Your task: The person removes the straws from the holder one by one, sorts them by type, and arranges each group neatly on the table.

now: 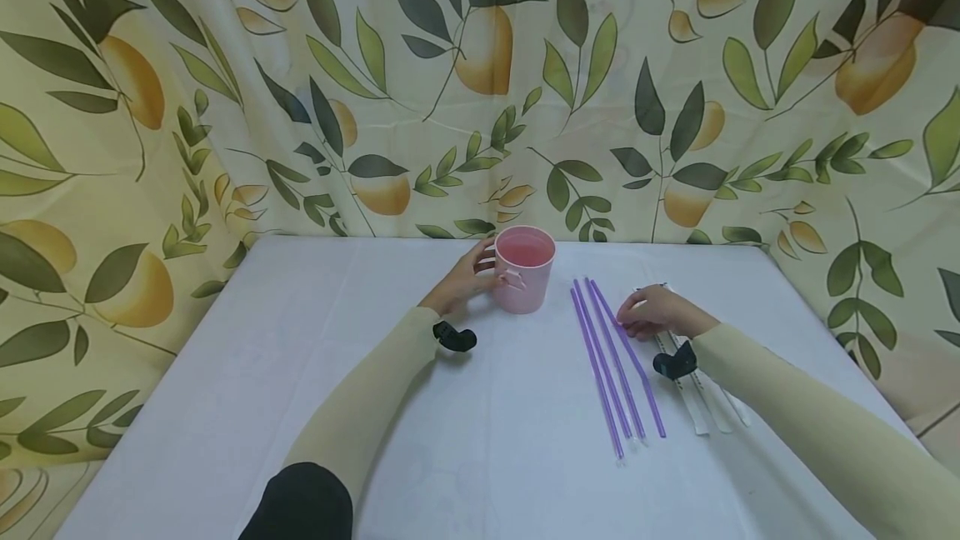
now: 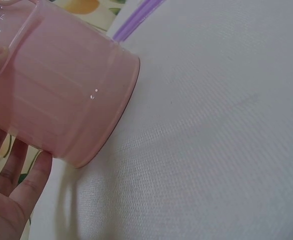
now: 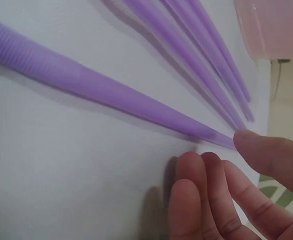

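A pink mug stands upright near the back edge of the table, its handle facing the front left. My left hand holds it from the left; in the left wrist view the thumb lies on the near side by the handle, and fingers reach round the far side. To the right, my right hand pinches the far end of a purple drinking straw. The right wrist view shows the thumb at that straw's tip, the other fingers curled, and a ribbed section at the straw's other end.
Several more purple straws lie side by side between the mug and my right hand. Narrow white strips lie partly hidden under my right wrist. A white cloth covers the table, and a leaf-patterned curtain hangs behind it.
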Tool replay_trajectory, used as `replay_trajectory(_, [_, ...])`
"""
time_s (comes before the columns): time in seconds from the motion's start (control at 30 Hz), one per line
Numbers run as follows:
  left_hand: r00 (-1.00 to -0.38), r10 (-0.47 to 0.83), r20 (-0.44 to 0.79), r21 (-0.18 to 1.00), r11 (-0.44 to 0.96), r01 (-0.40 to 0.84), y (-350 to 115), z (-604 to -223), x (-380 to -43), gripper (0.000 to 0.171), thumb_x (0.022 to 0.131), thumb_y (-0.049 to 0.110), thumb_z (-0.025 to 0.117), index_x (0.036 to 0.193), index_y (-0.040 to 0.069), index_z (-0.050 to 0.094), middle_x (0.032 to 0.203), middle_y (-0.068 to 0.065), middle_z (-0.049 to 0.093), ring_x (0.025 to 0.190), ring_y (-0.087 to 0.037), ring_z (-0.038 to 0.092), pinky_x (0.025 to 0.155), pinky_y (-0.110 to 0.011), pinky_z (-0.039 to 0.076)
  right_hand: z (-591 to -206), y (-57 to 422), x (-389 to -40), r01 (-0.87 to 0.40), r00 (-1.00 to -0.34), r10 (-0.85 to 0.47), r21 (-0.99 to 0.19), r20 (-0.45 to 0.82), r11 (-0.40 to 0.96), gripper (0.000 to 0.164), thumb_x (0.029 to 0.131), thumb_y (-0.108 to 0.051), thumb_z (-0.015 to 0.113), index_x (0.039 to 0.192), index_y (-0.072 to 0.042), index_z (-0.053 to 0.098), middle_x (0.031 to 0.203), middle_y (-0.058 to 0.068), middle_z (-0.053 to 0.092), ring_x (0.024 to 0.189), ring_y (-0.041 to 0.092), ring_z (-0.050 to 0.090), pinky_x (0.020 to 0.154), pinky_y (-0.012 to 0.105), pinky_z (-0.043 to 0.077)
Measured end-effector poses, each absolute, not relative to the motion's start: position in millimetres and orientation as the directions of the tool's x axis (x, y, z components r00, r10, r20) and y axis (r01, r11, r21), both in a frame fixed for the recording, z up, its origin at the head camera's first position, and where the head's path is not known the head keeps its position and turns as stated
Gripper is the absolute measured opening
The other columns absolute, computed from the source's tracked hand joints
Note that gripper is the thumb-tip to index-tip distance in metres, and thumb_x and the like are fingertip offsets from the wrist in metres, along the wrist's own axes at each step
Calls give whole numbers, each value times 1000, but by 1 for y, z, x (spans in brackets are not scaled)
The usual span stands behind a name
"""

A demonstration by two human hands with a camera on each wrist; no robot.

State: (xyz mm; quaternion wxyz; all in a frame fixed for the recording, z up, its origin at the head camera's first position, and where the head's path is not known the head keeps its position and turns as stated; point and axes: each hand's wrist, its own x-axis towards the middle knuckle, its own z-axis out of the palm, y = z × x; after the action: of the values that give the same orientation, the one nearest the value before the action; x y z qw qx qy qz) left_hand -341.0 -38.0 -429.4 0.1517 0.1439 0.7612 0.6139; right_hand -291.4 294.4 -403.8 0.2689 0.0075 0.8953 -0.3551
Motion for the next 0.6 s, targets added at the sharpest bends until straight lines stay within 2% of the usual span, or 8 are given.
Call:
replay_trajectory(0.17, [-914, 401, -59, 979, 203, 26, -38, -430, -341, 78, 83, 9, 69, 146, 32, 28, 148, -6, 38, 136, -26, 37, 111, -45, 38, -396, 308, -295, 169, -843, -235, -654, -483, 738, 36, 92, -19, 57, 117, 8, 55, 91, 7, 70, 78, 13, 65, 76, 30, 58])
replay_trajectory(0.37, [-915, 401, -47, 980, 196, 36, -40, -433, -341, 79, 82, 9, 71, 146, 31, 29, 147, -7, 39, 135, -27, 38, 111, -46, 38, -377, 321, -295, 120, -847, -292, -696, -443, 708, 51, 95, -23, 54, 131, 10, 42, 118, 23, 62, 98, 22, 67, 91, 40, 55])
replay_trajectory(0.47, [-915, 403, -36, 975, 213, 55, -44, -435, -341, 80, 82, 13, 72, 146, 32, 29, 146, -6, 39, 134, -27, 39, 110, -46, 39, -366, 322, -290, 50, -867, -324, -713, -379, 699, 53, 96, -24, 53, 133, 10, 39, 125, 28, 57, 103, 28, 65, 92, 44, 54])
replay_trajectory(0.6, [-906, 423, -12, 961, 254, 106, -50, -435, -339, 77, 83, 18, 72, 146, 31, 30, 146, -7, 40, 135, -28, 38, 109, -45, 40, -350, 319, -280, -79, -899, -351, -690, -263, 719, 51, 96, -26, 53, 132, 7, 42, 125, 31, 56, 105, 35, 63, 90, 46, 55])
